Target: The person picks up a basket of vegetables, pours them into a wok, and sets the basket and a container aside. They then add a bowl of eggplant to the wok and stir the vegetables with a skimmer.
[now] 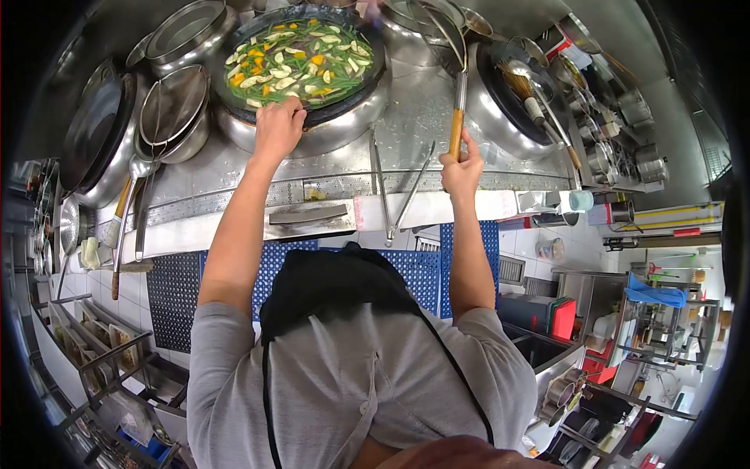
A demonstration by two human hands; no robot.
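A large dark wok (pixel 380 72) sits on the left burner, filled with green beans, pale slices and orange chunks (pixel 301 62) in liquid. At its near rim my left hand (pixel 280 129) is closed, its fingers curled over the edge. My right hand (pixel 462 168) wraps round the wooden handle of a long skimmer (pixel 458 117). The skimmer's metal head tilts up and away, overlapping the pots at the back. Between my hands, a pair of metal tongs (pixel 391 227) hangs spread over the stove's front edge.
Left of the wok, a wire strainer (pixel 176 105) rests over a metal bowl. A second wok (pixel 500 98) to the right holds a bamboo brush (pixel 519 82) and a ladle (pixel 555 121). Steel pots (pixel 187 35) line the back. Blue perforated mats (pixel 418 273) cover the floor.
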